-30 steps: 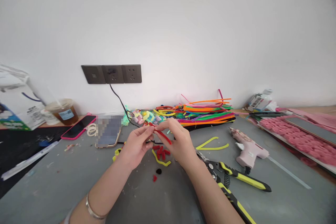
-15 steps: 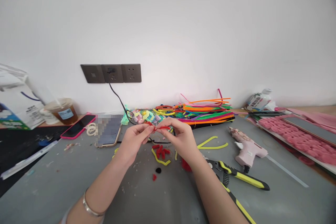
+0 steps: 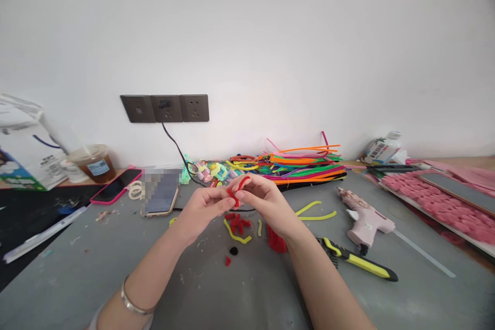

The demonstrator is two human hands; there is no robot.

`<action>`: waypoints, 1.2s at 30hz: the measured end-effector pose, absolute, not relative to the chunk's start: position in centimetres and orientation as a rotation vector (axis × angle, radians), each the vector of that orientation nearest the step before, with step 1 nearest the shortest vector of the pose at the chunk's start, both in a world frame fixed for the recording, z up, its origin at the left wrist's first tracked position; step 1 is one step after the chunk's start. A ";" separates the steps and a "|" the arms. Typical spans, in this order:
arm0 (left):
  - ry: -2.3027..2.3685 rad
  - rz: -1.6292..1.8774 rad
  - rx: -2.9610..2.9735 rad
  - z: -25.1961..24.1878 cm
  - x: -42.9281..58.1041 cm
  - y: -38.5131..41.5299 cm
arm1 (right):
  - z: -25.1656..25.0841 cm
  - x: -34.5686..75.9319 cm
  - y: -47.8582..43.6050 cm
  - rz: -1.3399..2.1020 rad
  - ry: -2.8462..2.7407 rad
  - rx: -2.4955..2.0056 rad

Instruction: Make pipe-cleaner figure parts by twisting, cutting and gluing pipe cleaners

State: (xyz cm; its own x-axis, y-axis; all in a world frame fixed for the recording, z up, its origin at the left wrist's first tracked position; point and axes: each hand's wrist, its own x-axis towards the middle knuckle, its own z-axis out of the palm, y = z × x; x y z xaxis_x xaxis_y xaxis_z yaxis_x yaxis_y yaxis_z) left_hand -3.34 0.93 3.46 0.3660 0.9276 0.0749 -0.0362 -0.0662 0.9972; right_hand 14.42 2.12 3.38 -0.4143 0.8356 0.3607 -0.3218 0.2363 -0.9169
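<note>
Both hands meet above the grey mat, pinching a red pipe cleaner that is bent, with one end sticking up. My left hand grips its left side between thumb and fingers. Thumb and forefinger of my right hand close on it from the right. Below them lie several short red pipe cleaner pieces, a bent yellow pipe cleaner, a black pompom-like dot and a small red scrap. A larger red fuzzy piece is partly hidden by my right wrist.
Wire pliers with yellow-black handles and a pink glue gun lie at the right. A bundle of coloured pipe cleaners lies along the wall. Two phones and a drink cup stand left.
My hands have drawn closer together. The red pipe cleaner, earlier stretched sideways between them, is now bent with an end pointing up. My right arm covers more of the pliers.
</note>
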 end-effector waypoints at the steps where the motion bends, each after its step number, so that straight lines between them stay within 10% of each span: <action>1: 0.876 0.982 1.400 3.4 -3.4 0.9 | 3.4 14.4 2.2 1.418 -1.461 -0.510; 36: 1.001 1.016 1.514 3.8 -2.9 0.5 | 2.8 14.1 2.6 1.449 -1.337 -0.616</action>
State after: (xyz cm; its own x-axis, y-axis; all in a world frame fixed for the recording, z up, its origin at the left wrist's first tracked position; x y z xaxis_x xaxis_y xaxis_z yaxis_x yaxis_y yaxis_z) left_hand -2.87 0.54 3.75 0.3009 0.9475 0.1084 0.0942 -0.1427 0.9853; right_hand 14.13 2.62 2.83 -0.3441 0.9019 0.2612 -0.3328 0.1430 -0.9321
